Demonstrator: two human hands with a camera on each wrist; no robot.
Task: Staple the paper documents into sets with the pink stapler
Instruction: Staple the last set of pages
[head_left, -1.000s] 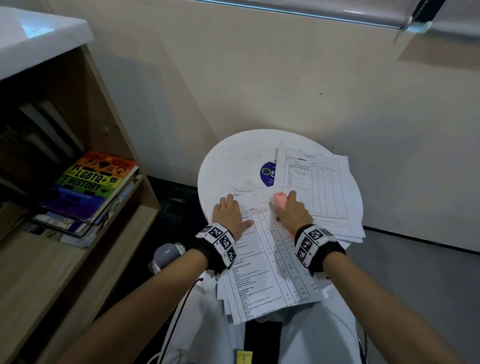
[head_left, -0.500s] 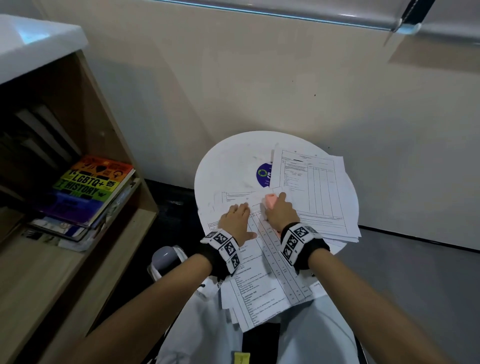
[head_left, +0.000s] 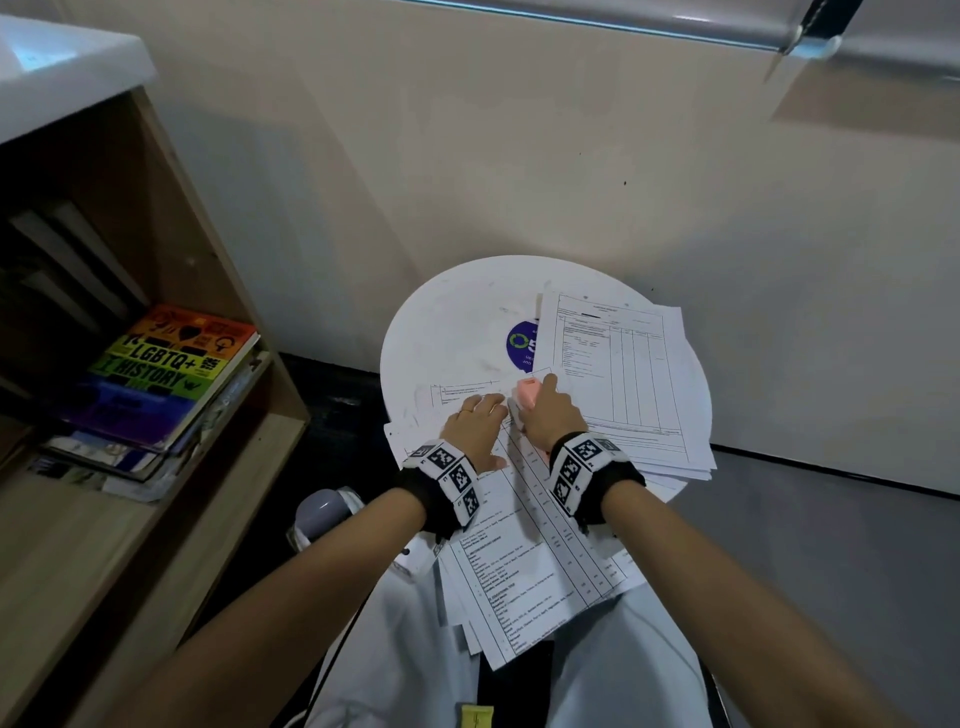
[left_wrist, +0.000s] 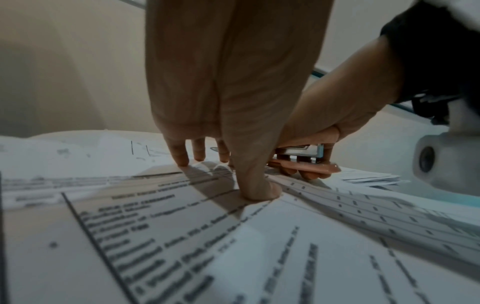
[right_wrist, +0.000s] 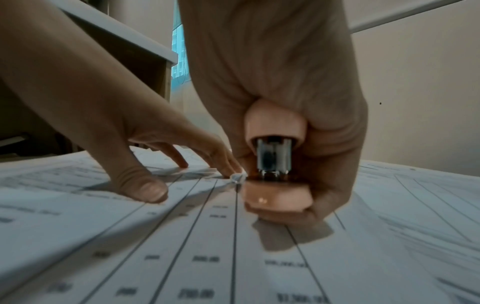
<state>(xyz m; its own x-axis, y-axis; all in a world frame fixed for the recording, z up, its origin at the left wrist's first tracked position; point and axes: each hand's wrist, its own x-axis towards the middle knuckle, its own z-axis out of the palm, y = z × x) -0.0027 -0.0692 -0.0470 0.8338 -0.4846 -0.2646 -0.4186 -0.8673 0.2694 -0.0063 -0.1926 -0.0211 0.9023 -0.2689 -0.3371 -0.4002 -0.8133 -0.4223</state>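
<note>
Right hand (head_left: 553, 415) grips the stapler (head_left: 525, 391) at a set's (head_left: 524, 545) corner; left hand (head_left: 475, 426) lies flat, pressing it. Another stack (head_left: 618, 374) waits beyond the right hand.
</note>
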